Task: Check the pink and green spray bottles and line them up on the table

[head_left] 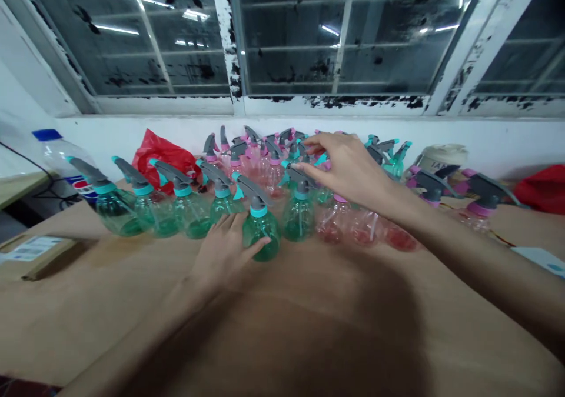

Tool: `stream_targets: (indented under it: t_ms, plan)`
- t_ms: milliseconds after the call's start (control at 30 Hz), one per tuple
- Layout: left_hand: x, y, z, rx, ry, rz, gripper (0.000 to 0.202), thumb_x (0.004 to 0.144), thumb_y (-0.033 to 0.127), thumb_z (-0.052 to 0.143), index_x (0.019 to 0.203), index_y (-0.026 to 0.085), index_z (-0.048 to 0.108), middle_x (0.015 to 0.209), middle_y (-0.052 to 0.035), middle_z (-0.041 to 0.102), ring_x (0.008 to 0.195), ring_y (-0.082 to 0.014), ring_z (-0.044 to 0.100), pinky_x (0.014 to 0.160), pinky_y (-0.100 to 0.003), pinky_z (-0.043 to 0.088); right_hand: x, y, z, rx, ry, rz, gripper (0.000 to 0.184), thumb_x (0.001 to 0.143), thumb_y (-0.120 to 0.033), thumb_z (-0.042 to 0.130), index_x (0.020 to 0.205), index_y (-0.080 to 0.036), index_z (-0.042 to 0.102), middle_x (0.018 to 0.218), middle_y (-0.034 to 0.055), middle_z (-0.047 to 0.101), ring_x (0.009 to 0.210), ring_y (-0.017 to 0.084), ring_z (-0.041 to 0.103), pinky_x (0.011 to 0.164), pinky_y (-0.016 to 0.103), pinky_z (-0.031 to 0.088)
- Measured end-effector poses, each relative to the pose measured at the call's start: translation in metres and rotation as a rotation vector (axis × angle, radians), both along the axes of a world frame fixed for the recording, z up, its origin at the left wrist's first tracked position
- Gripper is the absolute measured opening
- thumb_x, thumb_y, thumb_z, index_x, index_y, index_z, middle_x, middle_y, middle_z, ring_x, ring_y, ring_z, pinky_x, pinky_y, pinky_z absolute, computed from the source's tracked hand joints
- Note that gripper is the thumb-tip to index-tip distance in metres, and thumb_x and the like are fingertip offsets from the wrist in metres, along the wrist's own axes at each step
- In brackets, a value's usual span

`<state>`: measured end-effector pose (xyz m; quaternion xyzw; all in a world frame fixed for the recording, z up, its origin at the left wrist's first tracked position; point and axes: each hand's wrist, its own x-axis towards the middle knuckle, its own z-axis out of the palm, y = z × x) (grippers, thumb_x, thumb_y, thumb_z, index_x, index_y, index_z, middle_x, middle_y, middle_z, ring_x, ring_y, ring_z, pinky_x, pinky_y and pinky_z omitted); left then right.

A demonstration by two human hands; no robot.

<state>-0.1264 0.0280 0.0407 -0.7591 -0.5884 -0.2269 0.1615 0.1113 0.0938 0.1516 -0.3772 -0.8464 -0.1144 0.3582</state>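
My left hand (223, 247) is wrapped round the lower body of a green spray bottle (261, 235), its thumb across the front. This bottle stands upright, a little forward of its row, with a grey and turquoise trigger head. My right hand (344, 164) reaches over the row, fingers curved with a gap between thumb and forefinger. Its thumb tip is close to the grey head of another green spray bottle (299, 214); whether they touch I cannot tell. Several green bottles (189, 214) line up at left, and clear bottles with pink collars (329, 220) stand below my right forearm.
More spray bottles (267, 164) crowd behind, along the wall under the window. A red plastic bag (161, 156), a large bottle with a blue cap (62, 156) and a cardboard box (42, 256) are at left. A whitish tub (444, 157) and red item (542, 190) sit at right.
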Motion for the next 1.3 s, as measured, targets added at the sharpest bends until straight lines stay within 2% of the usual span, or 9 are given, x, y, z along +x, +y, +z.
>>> stream_targets:
  t_ms: [100, 200, 333, 567, 833, 967, 1133, 1233, 1300]
  plan:
    - [0.006, 0.003, 0.011, 0.003, 0.082, 0.033, 0.048, 0.086, 0.052, 0.058, 0.115, 0.013, 0.055, 0.111, -0.0153, 0.060, 0.107, -0.0355, 0.054, 0.090, -0.048, 0.045, -0.012, 0.023, 0.002, -0.019, -0.125, -0.116, 0.047, 0.087, -0.044, 0.055, 0.113, -0.006, 0.059, 0.090, 0.0137, 0.072, 0.095, 0.031, 0.065, 0.102, 0.052, 0.027]
    - [0.009, 0.006, 0.019, -0.007, 0.162, 0.067, 0.046, 0.087, 0.051, 0.058, 0.113, 0.013, 0.056, 0.111, -0.0157, 0.057, 0.107, -0.0358, 0.052, 0.090, -0.048, 0.045, -0.023, 0.038, -0.001, -0.062, -0.228, -0.145, 0.046, 0.088, -0.048, 0.049, 0.107, -0.009, 0.063, 0.083, 0.0113, 0.073, 0.092, 0.031, 0.066, 0.105, 0.059, 0.014]
    - [0.010, 0.013, 0.024, -0.018, 0.188, 0.079, 0.045, 0.084, 0.051, 0.061, 0.110, 0.015, 0.058, 0.104, -0.0137, 0.057, 0.104, -0.0354, 0.052, 0.086, -0.049, 0.046, -0.031, 0.043, -0.007, -0.130, -0.281, -0.090, 0.044, 0.090, -0.047, 0.048, 0.108, -0.010, 0.064, 0.078, 0.0086, 0.073, 0.090, 0.030, 0.067, 0.105, 0.060, 0.013]
    - [0.015, 0.024, 0.035, -0.067, 0.229, 0.117, 0.051, 0.085, 0.048, 0.061, 0.116, 0.008, 0.057, 0.117, -0.0194, 0.053, 0.108, -0.0374, 0.049, 0.090, -0.049, 0.043, -0.033, 0.045, -0.016, -0.074, -0.383, -0.101, 0.035, 0.094, -0.034, 0.046, 0.111, -0.009, 0.064, 0.081, 0.0115, 0.072, 0.090, 0.032, 0.066, 0.104, 0.061, 0.007]
    - [0.015, 0.036, 0.038, -0.073, 0.264, 0.124, 0.050, 0.084, 0.048, 0.062, 0.112, 0.007, 0.060, 0.111, -0.0196, 0.055, 0.107, -0.0387, 0.051, 0.086, -0.048, 0.045, -0.033, 0.044, -0.018, -0.037, -0.393, -0.069, 0.033, 0.095, -0.031, 0.042, 0.106, -0.010, 0.065, 0.079, 0.0109, 0.071, 0.087, 0.031, 0.066, 0.104, 0.060, 0.009]
    - [0.011, 0.023, 0.034, 0.024, 0.216, 0.094, 0.050, 0.083, 0.050, 0.062, 0.118, 0.015, 0.057, 0.105, -0.0130, 0.057, 0.104, -0.0350, 0.053, 0.088, -0.047, 0.046, -0.031, 0.036, -0.019, -0.015, -0.417, -0.042, 0.032, 0.095, -0.029, 0.041, 0.101, -0.009, 0.065, 0.077, 0.0100, 0.071, 0.082, 0.028, 0.066, 0.102, 0.058, 0.011]
    - [0.013, -0.008, 0.025, 0.140, 0.124, -0.018, 0.046, 0.092, 0.055, 0.046, 0.117, 0.018, 0.057, 0.102, -0.0104, 0.058, 0.101, -0.0310, 0.054, 0.089, -0.046, 0.046, -0.021, 0.009, -0.016, -0.018, -0.460, -0.037, 0.031, 0.095, -0.027, 0.041, 0.098, -0.010, 0.065, 0.068, 0.0072, 0.068, 0.073, 0.026, 0.065, 0.098, 0.057, 0.018]
    - [0.027, -0.024, 0.019, 0.058, 0.045, -0.142, 0.050, 0.091, 0.059, 0.044, 0.119, 0.019, 0.056, 0.107, -0.0106, 0.059, 0.107, -0.0311, 0.053, 0.092, -0.046, 0.045, -0.011, -0.015, -0.013, -0.025, -0.479, -0.012, 0.032, 0.095, -0.030, 0.041, 0.096, -0.011, 0.066, 0.071, 0.0077, 0.067, 0.073, 0.027, 0.065, 0.098, 0.055, 0.022]
    - [0.044, -0.033, 0.015, -0.099, -0.013, -0.197, 0.057, 0.089, 0.061, 0.046, 0.125, 0.018, 0.051, 0.118, -0.0130, 0.057, 0.116, -0.0323, 0.050, 0.097, -0.047, 0.042, -0.002, -0.033, -0.012, -0.034, -0.485, -0.012, 0.033, 0.094, -0.033, 0.041, 0.097, -0.012, 0.066, 0.071, 0.0075, 0.067, 0.075, 0.028, 0.065, 0.098, 0.055, 0.024]
